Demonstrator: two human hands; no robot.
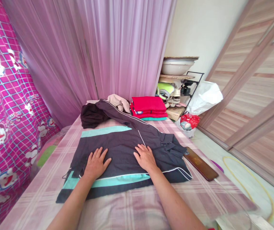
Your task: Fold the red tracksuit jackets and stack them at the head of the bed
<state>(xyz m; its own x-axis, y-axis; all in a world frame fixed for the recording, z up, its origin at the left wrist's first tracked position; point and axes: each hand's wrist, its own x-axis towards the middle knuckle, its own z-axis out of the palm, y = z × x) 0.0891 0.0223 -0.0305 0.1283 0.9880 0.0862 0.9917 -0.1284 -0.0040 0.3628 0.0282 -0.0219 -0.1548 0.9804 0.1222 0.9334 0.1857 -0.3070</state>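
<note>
A dark grey jacket (124, 153) with turquoise panels and white piping lies spread on the plaid bed sheet (117, 210). Its collar points right, and one sleeve stretches away toward the back left. My left hand (96, 164) rests flat on the jacket's left part, fingers spread. On the right part, near the collar, my right hand (146, 157) lies flat with its fingers slightly apart. Neither hand grips the cloth. The near edge, with a turquoise strip and a dark band, passes partly under my forearms.
Behind the jacket sit a black bundled garment (93, 115), a beige cloth (119, 103) and a folded red stack (148, 107). A phone (201, 163) with a cable lies by the collar. A shoe rack (191, 84) stands beyond the bed, near wooden wardrobe doors (254, 80).
</note>
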